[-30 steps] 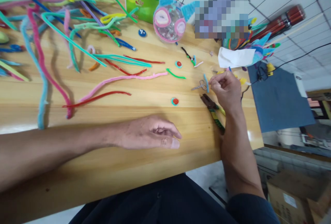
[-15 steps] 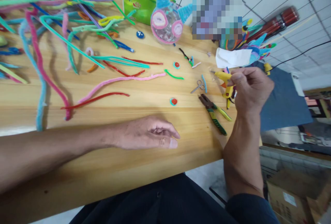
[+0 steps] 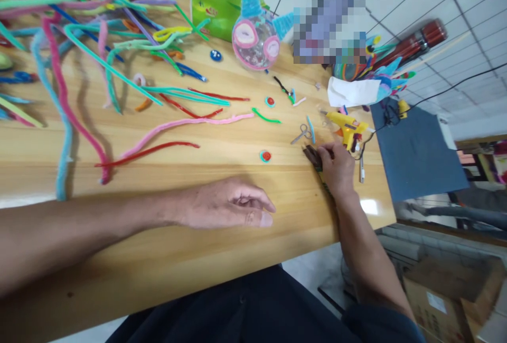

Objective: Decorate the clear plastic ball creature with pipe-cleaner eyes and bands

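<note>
My left hand (image 3: 225,203) rests on its side on the wooden table, fingers loosely curled and thumb apart, with nothing in it. My right hand (image 3: 338,171) is over the pliers (image 3: 312,156), its fingers closed around their middle. The dark jaws stick out to the left; most of the handles are hidden beneath the hand. Just beyond lies a yellow glue gun (image 3: 348,126) on its side. Small scissors (image 3: 303,133) and a short blue pipe cleaner piece (image 3: 311,129) are left of it. A red and teal disc (image 3: 265,156) lies between my hands.
Many coloured pipe cleaners (image 3: 85,0) heap at the far left. Long pink (image 3: 170,125) and red (image 3: 158,149) ones lie nearer. A clear ball with blue horns (image 3: 257,42) stands before a green bag (image 3: 216,2). A dark blue mat (image 3: 420,153) is at right.
My right hand has come down and left from above the glue gun onto the pliers. The glue gun now shows more fully. My left hand has stayed in place.
</note>
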`<state>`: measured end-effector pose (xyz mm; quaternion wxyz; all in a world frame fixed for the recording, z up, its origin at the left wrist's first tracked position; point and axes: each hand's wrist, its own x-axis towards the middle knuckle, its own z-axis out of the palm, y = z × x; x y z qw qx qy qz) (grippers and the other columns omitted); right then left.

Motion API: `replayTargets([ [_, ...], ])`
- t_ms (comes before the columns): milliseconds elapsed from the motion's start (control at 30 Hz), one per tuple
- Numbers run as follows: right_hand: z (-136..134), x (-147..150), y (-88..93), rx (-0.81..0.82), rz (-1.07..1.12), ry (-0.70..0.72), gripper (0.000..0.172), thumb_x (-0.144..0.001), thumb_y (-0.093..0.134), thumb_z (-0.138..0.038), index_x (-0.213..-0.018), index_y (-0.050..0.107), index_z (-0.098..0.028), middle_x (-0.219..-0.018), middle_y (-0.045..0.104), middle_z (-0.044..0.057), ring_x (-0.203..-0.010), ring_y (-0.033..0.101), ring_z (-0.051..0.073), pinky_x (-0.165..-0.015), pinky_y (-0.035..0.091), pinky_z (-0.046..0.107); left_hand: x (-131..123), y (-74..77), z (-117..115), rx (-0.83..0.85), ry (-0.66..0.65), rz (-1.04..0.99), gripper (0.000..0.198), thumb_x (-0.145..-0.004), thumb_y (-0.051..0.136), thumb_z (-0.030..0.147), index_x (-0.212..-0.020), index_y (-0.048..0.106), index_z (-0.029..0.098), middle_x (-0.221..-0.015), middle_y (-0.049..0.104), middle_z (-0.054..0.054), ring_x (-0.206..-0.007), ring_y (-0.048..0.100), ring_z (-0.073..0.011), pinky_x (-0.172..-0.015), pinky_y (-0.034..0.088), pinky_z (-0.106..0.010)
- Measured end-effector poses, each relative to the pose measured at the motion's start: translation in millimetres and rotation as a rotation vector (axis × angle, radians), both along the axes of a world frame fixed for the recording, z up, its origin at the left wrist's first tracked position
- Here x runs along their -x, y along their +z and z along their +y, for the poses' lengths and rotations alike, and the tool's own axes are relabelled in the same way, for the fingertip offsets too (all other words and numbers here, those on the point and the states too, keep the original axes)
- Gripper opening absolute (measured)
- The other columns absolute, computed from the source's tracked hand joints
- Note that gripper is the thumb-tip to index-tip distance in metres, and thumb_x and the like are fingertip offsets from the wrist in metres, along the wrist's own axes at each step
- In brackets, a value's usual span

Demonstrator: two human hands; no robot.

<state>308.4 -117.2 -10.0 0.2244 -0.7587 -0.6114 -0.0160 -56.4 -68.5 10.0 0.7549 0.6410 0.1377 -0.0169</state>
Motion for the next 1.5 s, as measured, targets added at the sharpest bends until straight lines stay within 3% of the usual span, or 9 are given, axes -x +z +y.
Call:
replayTargets([
  [200, -5.9, -10.9, -7.4, -0.007, -0.059, -0.059, 0.016, -0.094, 0.06, -0.039, -0.085, 0.066, -0.027, -0.084, 0.075, 0.008, -0.081, 0.066, 0.028, -0.076, 0.052, 0.042, 0.1, -0.7, -1.7, -0.028, 0.012, -0.018, 0.051, -0.099, 0.068, 0.059, -0.128, 0.076, 0.018, -0.105, 0.077, -0.004, -0.086, 0.063, -0.0141, -0.079, 0.048, -0.027],
  [433, -15.6, -23.8, -11.8, 0.047, -0.166, -0.262, 0.022, -0.096, 0.051, -0.039, -0.091, 0.065, -0.023, -0.097, 0.076, 0.015, -0.094, 0.066, 0.032, -0.085, 0.05, 0.044, -0.3, -4.1, -2.6, -0.053, 0.018, -0.052, 0.05, -0.099, 0.068, 0.058, -0.126, 0.077, 0.017, -0.097, 0.074, -0.003, -0.081, 0.061, -0.0134, -0.076, 0.047, -0.027],
  [667, -20.6, -19.8, -6.7, -0.004, -0.123, -0.277, 0.023, -0.096, 0.052, -0.041, -0.094, 0.066, -0.023, -0.098, 0.078, 0.015, -0.095, 0.069, 0.032, -0.087, 0.052, 0.047, 0.3, -5.7, -3.2, -0.077, 0.025, -0.06, 0.049, -0.099, 0.068, 0.057, -0.126, 0.077, 0.018, -0.095, 0.074, -0.002, -0.079, 0.06, -0.0129, -0.074, 0.047, -0.026],
  [767, -22.4, -9.8, 4.7, -0.071, -0.026, -0.198, 0.024, -0.097, 0.058, -0.043, -0.096, 0.07, -0.023, -0.095, 0.078, 0.011, -0.089, 0.07, 0.029, -0.084, 0.054, 0.044, 0.5, -5.1, -3.6, -0.066, 0.023, -0.055, 0.048, -0.099, 0.068, 0.057, -0.126, 0.076, 0.018, -0.1, 0.076, -0.003, -0.084, 0.063, -0.0143, -0.078, 0.049, -0.027],
  [900, -15.7, 4.9, 17.2, -0.035, -0.01, 0.037, 0.017, -0.097, 0.065, -0.037, -0.096, 0.076, -0.024, -0.092, 0.079, 0.007, -0.082, 0.07, 0.026, -0.081, 0.056, 0.041, 0.3, -1.6, -3.1, -0.041, 0.019, -0.017, 0.049, -0.098, 0.069, 0.057, -0.128, 0.075, 0.019, -0.114, 0.079, -0.006, -0.099, 0.07, -0.0189, -0.087, 0.052, -0.03],
  [1067, 1.4, 7.4, 14.4, 0.024, -0.129, 0.301, 0.015, -0.101, 0.067, -0.033, -0.1, 0.079, -0.025, -0.096, 0.077, 0.009, -0.092, 0.071, 0.028, -0.085, 0.059, 0.045, -0.3, 1.2, -2.3, -0.051, 0.011, 0.026, 0.048, -0.098, 0.068, 0.056, -0.13, 0.075, 0.02, -0.118, 0.08, -0.006, -0.105, 0.072, -0.0215, -0.089, 0.053, -0.031],
  [1267, 3.3, -5.0, 12.9, 0.029, -0.199, 0.393, 0.019, -0.1, 0.069, -0.03, -0.115, 0.08, -0.026, -0.116, 0.071, 0.012, -0.111, 0.068, 0.033, -0.097, 0.059, 0.055, -0.4, 1.5, -2.1, -0.015, 0.01, 0.041, 0.048, -0.097, 0.069, 0.056, -0.128, 0.076, 0.021, -0.119, 0.081, -0.006, -0.103, 0.072, -0.0203, -0.088, 0.053, -0.031],
  [1500, 13.4, -3.7, 1.9, 0.012, -0.271, 0.442, 0.014, -0.101, 0.064, -0.024, -0.094, 0.076, -0.025, -0.111, 0.074, 0.011, -0.106, 0.068, 0.031, -0.096, 0.058, 0.054, -0.5, -1.1, -2.4, 0.003, 0.009, 0.019, 0.046, -0.097, 0.07, 0.056, -0.127, 0.076, 0.021, -0.103, 0.077, -0.003, -0.087, 0.065, -0.0151, -0.079, 0.049, -0.028],
])
